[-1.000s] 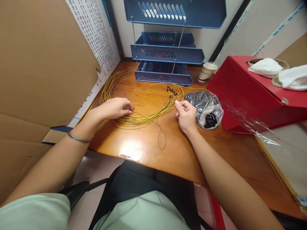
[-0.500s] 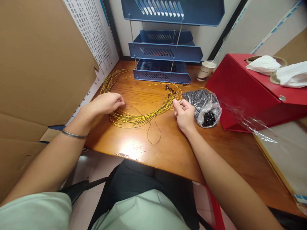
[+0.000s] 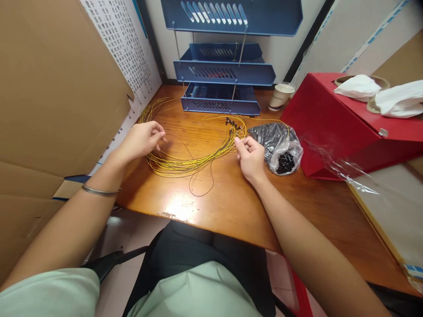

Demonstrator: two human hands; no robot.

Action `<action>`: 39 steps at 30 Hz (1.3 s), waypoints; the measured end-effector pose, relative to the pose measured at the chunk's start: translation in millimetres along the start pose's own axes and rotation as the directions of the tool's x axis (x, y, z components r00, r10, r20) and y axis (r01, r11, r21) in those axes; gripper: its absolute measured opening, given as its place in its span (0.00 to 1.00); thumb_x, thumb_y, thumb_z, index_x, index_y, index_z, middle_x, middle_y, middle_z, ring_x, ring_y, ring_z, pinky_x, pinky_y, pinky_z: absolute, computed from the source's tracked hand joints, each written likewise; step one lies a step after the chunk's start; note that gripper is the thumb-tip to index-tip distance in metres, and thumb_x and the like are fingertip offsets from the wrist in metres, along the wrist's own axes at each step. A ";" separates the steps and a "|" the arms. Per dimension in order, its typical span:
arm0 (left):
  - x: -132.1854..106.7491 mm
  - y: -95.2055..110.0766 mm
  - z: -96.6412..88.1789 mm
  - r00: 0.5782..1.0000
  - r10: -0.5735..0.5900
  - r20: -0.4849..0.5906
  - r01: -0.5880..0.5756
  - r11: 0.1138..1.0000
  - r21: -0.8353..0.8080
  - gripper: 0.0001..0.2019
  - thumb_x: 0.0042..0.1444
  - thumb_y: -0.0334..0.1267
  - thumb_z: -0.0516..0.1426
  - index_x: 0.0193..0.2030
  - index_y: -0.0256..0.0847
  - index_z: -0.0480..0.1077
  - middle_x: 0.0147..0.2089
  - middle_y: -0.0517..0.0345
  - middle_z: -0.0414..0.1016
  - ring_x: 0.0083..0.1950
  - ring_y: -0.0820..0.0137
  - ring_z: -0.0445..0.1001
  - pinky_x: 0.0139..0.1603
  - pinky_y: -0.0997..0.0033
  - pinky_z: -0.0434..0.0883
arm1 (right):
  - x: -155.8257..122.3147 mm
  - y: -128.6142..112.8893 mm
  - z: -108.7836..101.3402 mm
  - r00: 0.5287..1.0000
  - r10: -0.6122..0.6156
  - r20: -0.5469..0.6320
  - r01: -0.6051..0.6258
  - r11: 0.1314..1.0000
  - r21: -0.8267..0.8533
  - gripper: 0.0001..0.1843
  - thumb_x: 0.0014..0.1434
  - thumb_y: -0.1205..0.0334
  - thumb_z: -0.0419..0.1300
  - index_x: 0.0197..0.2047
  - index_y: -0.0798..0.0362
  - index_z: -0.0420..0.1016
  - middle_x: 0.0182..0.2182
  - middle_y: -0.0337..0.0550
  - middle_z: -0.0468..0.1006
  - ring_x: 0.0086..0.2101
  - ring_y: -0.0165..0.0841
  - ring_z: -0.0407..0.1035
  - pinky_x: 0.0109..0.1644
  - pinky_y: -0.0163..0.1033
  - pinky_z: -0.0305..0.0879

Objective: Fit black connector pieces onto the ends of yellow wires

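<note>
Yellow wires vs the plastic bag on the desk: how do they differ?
The yellow wires sweep in a long, loose curve; the plastic bag is a compact lump. The wires are mostly bright yellow, while the bag is see-through with black pieces inside. The wires pass by both hands; the bag sits beside the right hand only. Both lie on the wooden desk.

Many thin yellow wires (image 3: 185,167) lie bunched on the bench (image 3: 231,207) in a wide, U-like curve, open toward the top of the frame. Loose ends fan out left of upper centre; small black tips (image 3: 235,126) cluster at the right end. A finer dark wire (image 3: 198,196) hangs out in a slack loop below the bunch, near the frame's centre.
</note>
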State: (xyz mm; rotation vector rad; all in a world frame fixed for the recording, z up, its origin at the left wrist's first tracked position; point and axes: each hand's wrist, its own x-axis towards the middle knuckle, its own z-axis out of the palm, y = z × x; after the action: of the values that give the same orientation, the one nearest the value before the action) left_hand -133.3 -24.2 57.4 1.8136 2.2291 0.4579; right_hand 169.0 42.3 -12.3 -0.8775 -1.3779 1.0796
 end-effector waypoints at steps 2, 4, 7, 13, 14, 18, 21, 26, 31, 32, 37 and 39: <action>0.5 0.5 2.4 0.998 -0.019 -0.058 0.013 0.995 -0.097 0.16 0.61 0.46 0.53 0.46 0.40 0.75 0.41 0.52 0.86 0.38 0.65 0.83 0.43 0.68 0.76 | -0.1 0.5 -0.2 1.000 -0.006 0.003 0.006 1.000 -0.014 0.28 0.56 0.39 0.66 0.22 0.49 0.61 0.16 0.30 0.59 0.19 0.24 0.52 0.24 0.36 0.46; 2.2 0.1 2.0 0.990 -0.025 -0.137 0.013 0.996 -0.089 0.16 0.61 0.46 0.53 0.45 0.39 0.77 0.40 0.52 0.86 0.42 0.63 0.83 0.47 0.66 0.77 | -0.2 0.9 -0.2 1.000 -0.013 0.003 0.013 1.000 -0.022 0.28 0.57 0.39 0.66 0.22 0.49 0.60 0.17 0.30 0.58 0.19 0.25 0.52 0.24 0.36 0.46; 5.1 -1.8 -2.4 0.976 -0.006 -0.216 0.008 1.000 0.008 0.16 0.61 0.45 0.54 0.47 0.40 0.78 0.44 0.51 0.86 0.45 0.62 0.83 0.52 0.64 0.77 | -0.7 0.7 0.0 1.000 -0.024 0.007 0.024 0.999 -0.032 0.27 0.57 0.40 0.66 0.22 0.49 0.60 0.17 0.30 0.59 0.20 0.25 0.52 0.25 0.36 0.47; 8.6 -7.4 -12.3 0.954 0.150 -0.260 -0.090 0.970 0.228 0.19 0.65 0.35 0.50 0.55 0.38 0.78 0.53 0.51 0.84 0.54 0.62 0.81 0.61 0.64 0.72 | -1.9 -0.7 0.4 1.000 -0.022 0.017 0.023 0.999 -0.047 0.25 0.59 0.44 0.65 0.22 0.49 0.60 0.17 0.30 0.58 0.20 0.25 0.52 0.25 0.37 0.46; 9.2 -8.1 -14.0 0.950 0.169 -0.263 -0.095 0.957 0.274 0.21 0.66 0.34 0.48 0.57 0.37 0.77 0.54 0.50 0.83 0.54 0.62 0.80 0.61 0.64 0.72 | -1.9 -0.7 0.4 1.000 -0.022 0.016 0.022 0.999 -0.048 0.25 0.59 0.44 0.65 0.22 0.49 0.60 0.17 0.30 0.58 0.20 0.25 0.52 0.25 0.37 0.46; 16.5 -11.6 -22.5 0.934 0.161 -0.319 -0.024 0.920 0.391 0.23 0.67 0.31 0.46 0.62 0.36 0.74 0.55 0.47 0.82 0.53 0.61 0.79 0.59 0.61 0.72 | -1.9 -1.2 0.3 0.999 -0.026 0.020 0.027 0.998 -0.056 0.25 0.59 0.44 0.65 0.22 0.49 0.60 0.17 0.30 0.58 0.20 0.25 0.52 0.25 0.37 0.46; 29.4 -17.4 -29.1 0.930 0.129 -0.343 0.033 0.902 0.430 0.23 0.66 0.30 0.47 0.63 0.37 0.73 0.54 0.48 0.81 0.51 0.63 0.77 0.57 0.61 0.71 | -1.9 -1.5 0.5 0.999 -0.034 0.026 0.036 0.998 -0.050 0.25 0.59 0.44 0.65 0.22 0.49 0.61 0.17 0.31 0.59 0.20 0.25 0.52 0.25 0.37 0.47; 58.4 -28.7 -34.7 0.953 0.072 -0.295 0.081 0.876 0.475 0.22 0.65 0.31 0.48 0.63 0.38 0.72 0.53 0.51 0.80 0.48 0.66 0.71 0.54 0.63 0.68 | -1.8 -0.9 0.1 0.999 -0.030 0.027 0.031 0.998 -0.054 0.26 0.58 0.42 0.66 0.22 0.49 0.61 0.17 0.31 0.60 0.19 0.25 0.52 0.25 0.37 0.47; 75.7 -37.8 -35.7 0.978 0.083 -0.191 0.021 0.876 0.483 0.25 0.65 0.28 0.48 0.67 0.39 0.67 0.59 0.56 0.76 0.53 0.68 0.69 0.57 0.66 0.65 | -1.8 -0.8 -0.3 1.000 -0.023 0.020 0.024 0.998 -0.064 0.26 0.57 0.40 0.66 0.22 0.49 0.62 0.18 0.31 0.59 0.20 0.25 0.51 0.24 0.37 0.46; 77.1 -40.5 -36.0 0.980 0.104 -0.171 -0.009 0.878 0.479 0.25 0.65 0.28 0.47 0.68 0.39 0.66 0.62 0.56 0.74 0.55 0.69 0.68 0.58 0.66 0.64 | -1.9 -1.0 -0.3 1.000 -0.022 0.020 0.023 0.998 -0.066 0.26 0.57 0.41 0.66 0.22 0.49 0.62 0.18 0.31 0.59 0.20 0.24 0.51 0.24 0.37 0.46; 77.3 -53.7 -32.4 0.985 0.149 -0.090 -0.095 0.894 0.437 0.25 0.63 0.31 0.51 0.68 0.34 0.66 0.67 0.58 0.69 0.70 0.64 0.58 0.71 0.63 0.57 | -2.4 -1.8 -0.3 1.000 -0.011 0.020 0.013 0.998 -0.066 0.26 0.58 0.42 0.66 0.22 0.49 0.61 0.17 0.30 0.58 0.19 0.24 0.51 0.24 0.37 0.45; 71.6 -51.7 -24.3 0.979 0.165 -0.121 -0.102 0.907 0.409 0.24 0.64 0.37 0.52 0.65 0.34 0.69 0.66 0.56 0.71 0.75 0.59 0.51 0.75 0.59 0.51 | -2.5 -1.8 -0.4 1.000 -0.009 0.018 0.010 0.997 -0.071 0.27 0.58 0.42 0.66 0.22 0.49 0.61 0.16 0.30 0.58 0.19 0.24 0.51 0.24 0.36 0.45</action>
State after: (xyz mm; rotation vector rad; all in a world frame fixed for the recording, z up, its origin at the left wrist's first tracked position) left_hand -203.9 34.0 61.5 2.2130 2.4534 0.1714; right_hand 169.8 39.5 -11.4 -0.9140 -1.4414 1.0388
